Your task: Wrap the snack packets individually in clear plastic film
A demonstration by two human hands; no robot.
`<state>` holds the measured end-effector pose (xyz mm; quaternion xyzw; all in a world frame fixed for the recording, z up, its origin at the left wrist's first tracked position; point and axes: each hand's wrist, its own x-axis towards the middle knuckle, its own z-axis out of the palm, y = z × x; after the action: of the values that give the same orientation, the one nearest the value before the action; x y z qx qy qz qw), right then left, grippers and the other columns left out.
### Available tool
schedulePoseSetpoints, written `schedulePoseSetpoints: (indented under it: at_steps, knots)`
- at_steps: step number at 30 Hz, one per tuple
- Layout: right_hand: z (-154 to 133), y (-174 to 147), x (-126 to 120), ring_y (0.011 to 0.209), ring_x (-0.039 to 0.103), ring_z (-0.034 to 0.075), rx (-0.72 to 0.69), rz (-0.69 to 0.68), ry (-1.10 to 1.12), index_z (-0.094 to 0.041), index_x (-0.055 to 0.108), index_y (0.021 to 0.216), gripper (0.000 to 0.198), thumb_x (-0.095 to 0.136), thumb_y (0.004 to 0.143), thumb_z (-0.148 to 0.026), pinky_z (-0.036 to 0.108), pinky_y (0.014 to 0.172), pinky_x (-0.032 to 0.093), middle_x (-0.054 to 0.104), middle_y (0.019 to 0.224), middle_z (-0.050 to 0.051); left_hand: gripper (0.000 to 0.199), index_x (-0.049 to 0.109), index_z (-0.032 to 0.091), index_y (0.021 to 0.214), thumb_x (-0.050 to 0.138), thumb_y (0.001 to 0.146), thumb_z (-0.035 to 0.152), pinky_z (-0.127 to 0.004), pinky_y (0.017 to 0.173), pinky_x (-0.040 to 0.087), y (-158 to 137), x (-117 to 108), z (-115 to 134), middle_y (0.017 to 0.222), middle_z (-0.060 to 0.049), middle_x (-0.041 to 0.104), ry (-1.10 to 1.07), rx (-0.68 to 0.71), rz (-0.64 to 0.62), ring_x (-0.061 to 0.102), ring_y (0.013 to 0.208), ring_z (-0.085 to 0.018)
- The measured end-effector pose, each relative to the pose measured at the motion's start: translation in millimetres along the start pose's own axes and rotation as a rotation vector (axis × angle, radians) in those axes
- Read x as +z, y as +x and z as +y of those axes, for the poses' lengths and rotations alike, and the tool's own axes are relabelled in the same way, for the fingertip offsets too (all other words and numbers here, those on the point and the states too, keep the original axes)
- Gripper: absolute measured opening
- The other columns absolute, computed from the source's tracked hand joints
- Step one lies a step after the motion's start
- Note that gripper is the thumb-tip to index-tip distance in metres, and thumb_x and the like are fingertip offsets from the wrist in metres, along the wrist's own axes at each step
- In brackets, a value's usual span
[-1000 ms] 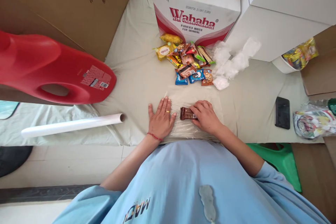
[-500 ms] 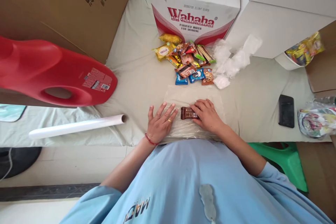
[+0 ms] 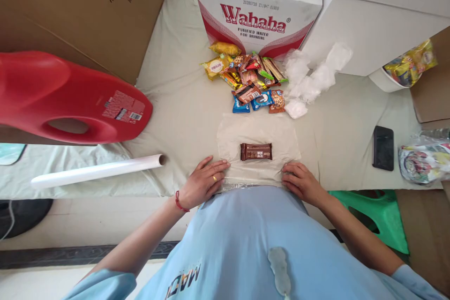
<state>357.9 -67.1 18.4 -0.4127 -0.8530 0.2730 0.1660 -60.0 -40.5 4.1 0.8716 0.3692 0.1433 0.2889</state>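
Around packet point(image 3: 256, 152), eight and four o'clock: left hand point(image 3: 201, 183), right hand point(image 3: 304, 182), fingers bent on film point(image 3: 260, 127), grip unclear. Apparently edge-handling; next needs even hold.

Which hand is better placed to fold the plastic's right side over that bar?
Probably the right hand: it rests at the plastic sheet, right of the brown-wrapped bar; the left hand is opposite.

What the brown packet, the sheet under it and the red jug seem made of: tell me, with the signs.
Brown packet: probably plastic or foil film, slightly glossy, from its flat sealed end.
Sheet: likely thin plastic film, faintly shiny, see-through and wrinkled.
Red jug: apparently rigid plastic, smooth with soft highlights, its handle moulded in.
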Motion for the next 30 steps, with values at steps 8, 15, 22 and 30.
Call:
schedulePoseSetpoints:
  at_steps: [8, 15, 22, 30]
  knots:
    - [10, 59, -54, 0.084, 0.068, 0.019, 0.188, -0.026, 0.25, -0.021, 0.072, 0.098, 0.031, 0.053, 0.107, -0.044, 0.032, 0.081, 0.055, 0.074, 0.09, 0.006, 0.034, 0.068, 0.024, 0.094, 0.046, 0.101, 0.049, -0.035, 0.087, 0.057, 51, -26, -8, 0.095, -0.006, 0.079, -0.272, -0.401, 0.124, 0.072, 0.09, -0.022]
    - [33, 115, -54, 0.085, 0.067, 0.02, 0.432, -0.147, -0.072, -0.018, 0.076, 0.104, 0.024, 0.055, 0.102, -0.03, 0.029, 0.076, 0.048, 0.076, 0.095, 0.007, 0.021, 0.065, 0.021, 0.09, 0.059, 0.087, 0.041, -0.033, 0.074, 0.052, 82, -30, -22, 0.084, -0.003, 0.069, -0.25, -0.751, 0.4, 0.063, 0.075, -0.019]
    - [23, 146, -62, 0.115, 0.059, 0.034, 0.391, -0.032, -0.424, -0.016, 0.071, 0.13, 0.035, 0.05, 0.105, -0.029, 0.041, 0.089, 0.05, 0.07, 0.123, 0.018, 0.019, 0.068, 0.021, 0.099, 0.05, 0.092, 0.018, -0.043, 0.095, 0.052, 64, -35, 15, 0.101, -0.01, 0.069, 0.156, -0.541, 0.922, 0.064, 0.099, -0.025]
    - [19, 211, -24, 0.134, 0.05, 0.037, 0.238, -0.096, -0.422, -0.009, 0.054, 0.153, 0.054, 0.057, 0.103, -0.029, 0.047, 0.106, 0.043, 0.058, 0.151, 0.021, 0.04, 0.071, 0.022, 0.13, 0.043, 0.102, 0.017, -0.044, 0.088, 0.048, 110, 10, 59, 0.134, -0.011, 0.073, 0.266, -0.155, 0.207, 0.063, 0.109, -0.028]
